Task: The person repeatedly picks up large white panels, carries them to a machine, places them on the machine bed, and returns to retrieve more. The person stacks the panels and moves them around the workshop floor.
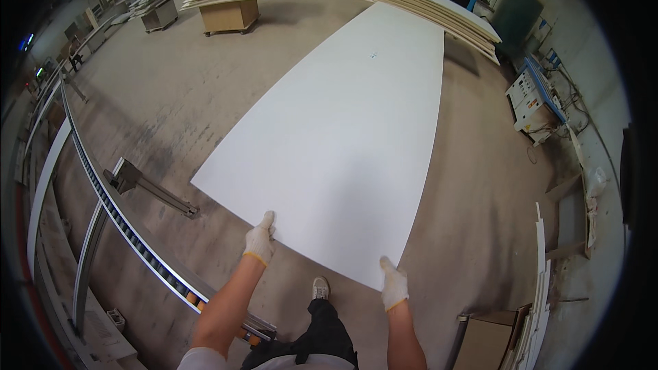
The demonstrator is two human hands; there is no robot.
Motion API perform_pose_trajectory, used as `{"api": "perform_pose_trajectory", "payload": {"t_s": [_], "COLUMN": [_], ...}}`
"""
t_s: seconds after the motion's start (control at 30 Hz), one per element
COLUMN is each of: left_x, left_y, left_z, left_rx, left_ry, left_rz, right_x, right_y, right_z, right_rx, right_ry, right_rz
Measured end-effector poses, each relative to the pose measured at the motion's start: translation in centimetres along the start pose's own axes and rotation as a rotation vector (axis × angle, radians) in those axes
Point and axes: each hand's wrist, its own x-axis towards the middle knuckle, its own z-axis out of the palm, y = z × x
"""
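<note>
Evidently, both arms reached forward from the lower edge, and each gloved hand had hold of a large white board. The left forearm slanted up and inward, bringing the left hand to the near edge, partway between that edge's two corners. The right forearm rose more steeply, and the right hand gripped the near right corner, lower in view than its partner. On both hands the thumb lay at the board's upper face and pointed away from the body, the palm set against the rim. The fingers appeared to be curled beneath, grasping the panel, though its surface concealed them and their exact placement could not be told.

The board ran away from the person over the floor, its far end meeting a stack of boards; whether it rested on that pile or only abutted it was unclear. Its underside was out of sight. A small mark near the far end was too tiny to make out. One shoe showed between the arms, while the other foot could not be seen. At left, the roller conveyor passed partly behind the left forearm, and the dark fisheye rim swallowed the room's outer parts.
</note>
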Motion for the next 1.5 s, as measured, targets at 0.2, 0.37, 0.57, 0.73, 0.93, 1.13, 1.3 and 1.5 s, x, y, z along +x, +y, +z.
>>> {"api": "perform_pose_trajectory", "payload": {"t_s": [0.2,0.37,0.57,0.73,0.93,1.13,1.3,1.5], "left_x": [-6.8,-11.5,-14.9,-16.6,-18.0,-17.8,-17.2,-22.1], "left_y": [4.3,6.6,7.6,8.0,8.4,12.1,13.3,4.4], "left_z": [-4.3,-8.1,-12.8,-14.9,-17.1,-20.8,-25.7,-30.1], "left_rx": [0.026,0.007,-0.031,-0.106,-0.067,0.082,-0.112,-0.148], "left_ry": [-0.068,-0.104,-0.125,-0.139,-0.125,-0.121,-0.199,-0.357], "left_rz": [0.056,0.083,0.100,0.102,0.121,0.171,0.242,0.339], "right_x": [-7.1,-13.4,-18.9,-21.7,-23.6,-27.2,-30.6,-33.2], "right_y": [-0.6,-0.9,0.0,1.1,0.7,1.2,5.6,11.3], "right_z": [-0.8,-1.2,-1.5,-2.1,-2.5,-1.3,3.0,7.1], "right_rx": [0.086,0.163,0.172,0.168,0.219,-0.251,0.106,0.121], "right_ry": [-0.004,-0.066,-0.106,-0.187,-0.298,-0.543,-0.623,-0.681], "right_rz": [0.040,-0.002,0.019,0.156,0.122,-0.161,0.276,0.540]}}
